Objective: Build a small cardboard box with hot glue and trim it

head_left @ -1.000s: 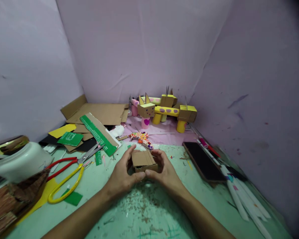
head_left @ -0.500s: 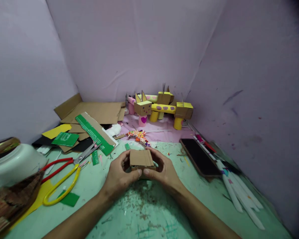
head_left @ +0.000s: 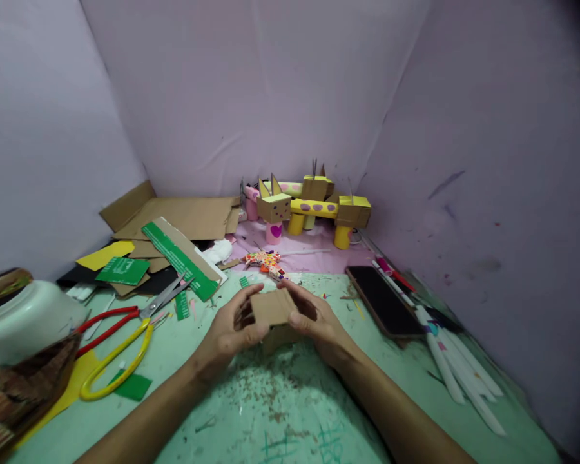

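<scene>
Both my hands hold a small brown cardboard box piece (head_left: 272,310) just above the green cutting mat (head_left: 290,399). My left hand (head_left: 231,328) grips its left side, thumb on the front edge and fingers curled behind. My right hand (head_left: 314,319) grips the right side, fingers wrapped over the top flap. The box is tilted, its top flap facing me. Brown crumbs of cardboard lie on the mat right below the hands.
Yellow-and-red scissors (head_left: 125,328) lie left of the hands. Cardboard sheets and green strips (head_left: 178,248) pile at the back left. Cardboard animal figures (head_left: 309,206) stand at the back wall. A phone (head_left: 379,299) and white pens (head_left: 459,367) lie on the right. A white jar (head_left: 24,319) sits far left.
The box has been turned in my hands, its flap tipping more towards me. My fingers have shifted round it. The view has drifted slightly right and up.
</scene>
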Motion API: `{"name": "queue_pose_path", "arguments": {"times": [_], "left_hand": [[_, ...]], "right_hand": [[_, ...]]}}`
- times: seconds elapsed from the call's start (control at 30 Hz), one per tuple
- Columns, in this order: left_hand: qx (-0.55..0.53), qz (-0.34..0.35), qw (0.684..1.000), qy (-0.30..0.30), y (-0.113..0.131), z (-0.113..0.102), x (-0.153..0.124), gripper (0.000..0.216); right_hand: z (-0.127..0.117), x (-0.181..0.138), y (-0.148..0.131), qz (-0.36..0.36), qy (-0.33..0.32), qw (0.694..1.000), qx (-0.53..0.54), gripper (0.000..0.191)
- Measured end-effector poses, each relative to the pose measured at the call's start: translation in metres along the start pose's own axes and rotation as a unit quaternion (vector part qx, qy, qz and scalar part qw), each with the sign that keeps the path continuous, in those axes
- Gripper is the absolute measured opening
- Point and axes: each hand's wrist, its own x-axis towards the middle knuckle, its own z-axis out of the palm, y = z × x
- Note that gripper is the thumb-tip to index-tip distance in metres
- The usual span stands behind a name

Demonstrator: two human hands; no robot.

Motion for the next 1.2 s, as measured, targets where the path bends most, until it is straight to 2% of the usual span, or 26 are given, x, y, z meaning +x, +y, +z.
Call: {"name": "queue_pose_path", "arguments": {"times": [0.1,0.2,0.3,0.43,0.57,0.7,0.77,0.83,0.9,0.97,1.03,1.1,1.17,1.2], "left_hand": [[0.053,-0.009,0.998,-0.038,-0.001,0.003,-0.003,0.106],[0.135,-0.003,0.989,-0.063,0.003,0.008,-0.006,0.112],[0.219,-0.008,0.972,-0.079,0.011,0.01,-0.007,0.104],[0.267,0.018,0.959,-0.095,0.019,0.007,-0.006,0.083],[0.258,0.023,0.959,-0.114,0.02,0.0,-0.006,0.085],[0.256,0.014,0.956,-0.145,0.017,-0.003,-0.007,0.088],[0.271,0.048,0.951,-0.142,0.016,-0.003,-0.006,0.086],[0.295,0.107,0.941,-0.129,0.014,-0.002,-0.004,0.082],[0.323,0.151,0.929,-0.101,0.012,-0.004,0.0,0.077],[0.342,0.158,0.925,-0.058,0.009,-0.007,0.003,0.073],[0.335,0.146,0.931,-0.01,0.006,-0.011,0.005,0.071],[0.305,0.128,0.943,0.03,0.004,-0.014,0.007,0.071],[0.267,0.11,0.956,0.055,0.003,-0.015,0.007,0.072],[0.247,0.102,0.961,0.066,0.003,-0.015,0.007,0.072]], "right_hand": [[0.0,0.0,0.002,0.022,0.013,0.999,-0.034,0.08],[0.003,0.002,0.005,0.026,0.043,0.997,-0.054,0.07],[0.005,0.004,0.005,0.024,0.047,0.997,-0.053,0.074],[0.008,0.004,0.004,0.014,0.017,0.998,-0.054,0.101],[0.008,0.0,0.004,-0.01,-0.037,0.998,-0.047,0.113],[0.009,-0.001,0.007,-0.018,-0.056,0.998,-0.024,0.118],[0.011,0.001,0.007,-0.02,-0.057,0.998,-0.021,0.118],[0.014,0.003,0.006,-0.022,-0.032,0.999,-0.004,0.111],[0.012,0.004,0.001,-0.03,0.028,0.999,0.029,0.1],[0.002,0.004,-0.01,-0.043,0.109,0.993,0.029,0.085],[-0.021,0.0,-0.026,-0.049,0.185,0.98,-0.055,0.071],[-0.053,-0.007,-0.043,-0.038,0.234,0.946,-0.221,0.066],[-0.089,-0.015,-0.058,-0.011,0.291,0.865,-0.409,0.052],[-0.106,-0.02,-0.065,0.001,0.316,0.841,-0.439,0.045]]}}
